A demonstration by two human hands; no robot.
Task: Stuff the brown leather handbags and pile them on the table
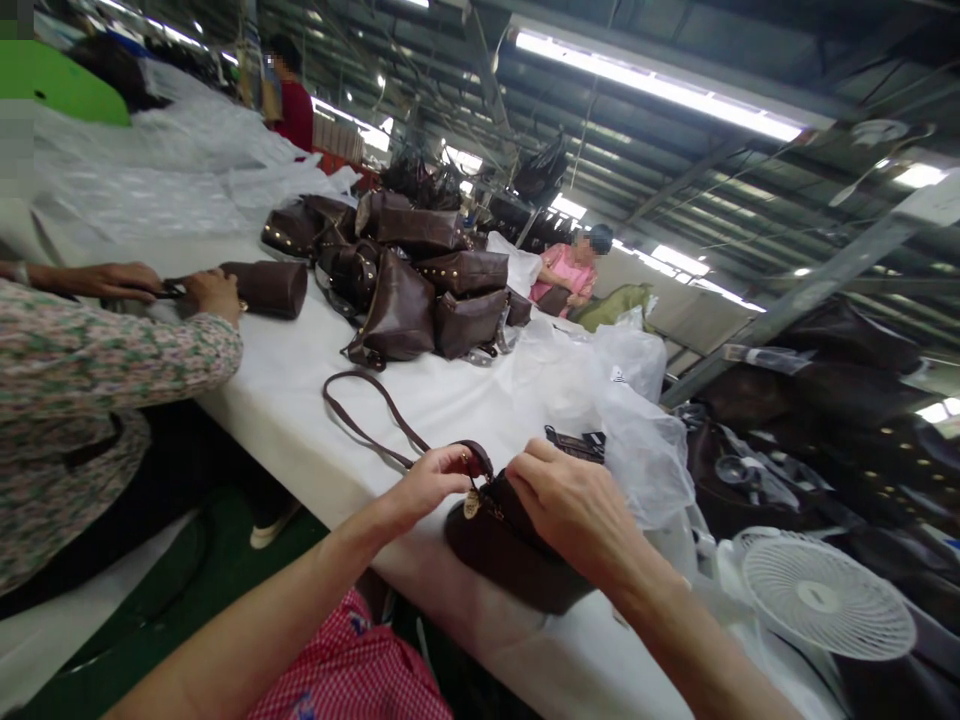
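A small dark brown bag (504,550) lies at the near edge of the white table (285,390). My left hand (429,482) pinches the top of the bag where its thin brown strap (367,412) joins, just above a round metal tag (472,504). My right hand (574,505) is closed over the bag's upper right side, fingers curled onto it. The strap loops away from the bag across the table toward the pile.
A pile of brown studded bags (420,285) sits mid-table. Clear plastic bags (607,400) lie right of my hands. A co-worker's hands (210,292) hold a brown bag (270,288) at left. A white fan (821,592) stands lower right. More people work farther back.
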